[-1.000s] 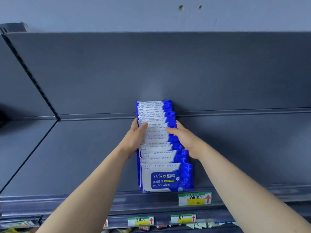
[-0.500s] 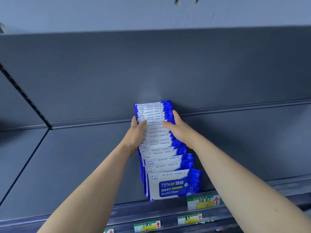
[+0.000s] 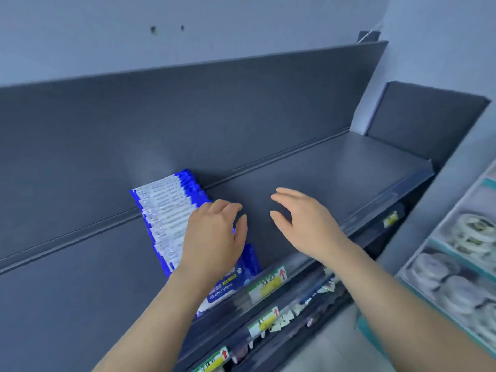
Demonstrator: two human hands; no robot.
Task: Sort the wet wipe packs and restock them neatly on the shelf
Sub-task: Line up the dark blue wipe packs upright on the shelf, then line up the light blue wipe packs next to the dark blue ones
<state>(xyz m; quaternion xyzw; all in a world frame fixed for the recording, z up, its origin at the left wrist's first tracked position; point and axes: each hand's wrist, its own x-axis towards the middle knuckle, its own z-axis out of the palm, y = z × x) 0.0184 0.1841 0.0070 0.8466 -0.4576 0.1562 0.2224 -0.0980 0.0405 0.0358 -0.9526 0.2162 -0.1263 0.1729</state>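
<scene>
One row of alcohol wipe packs stands front to back on the shelf, left of centre. Left hand hangs over its near end, fingers relaxed, gripping nothing; right hand spread open beside it. Row seems stocked; shelf to its right looks unfilled.

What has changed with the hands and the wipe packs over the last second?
The right hand let go of the row of wipe packs and moved right, open above the shelf. The left hand shifted from the row's left side to over its front, fingers loose; contact is unclear. The view swung right. The row stays upright, in line.
</scene>
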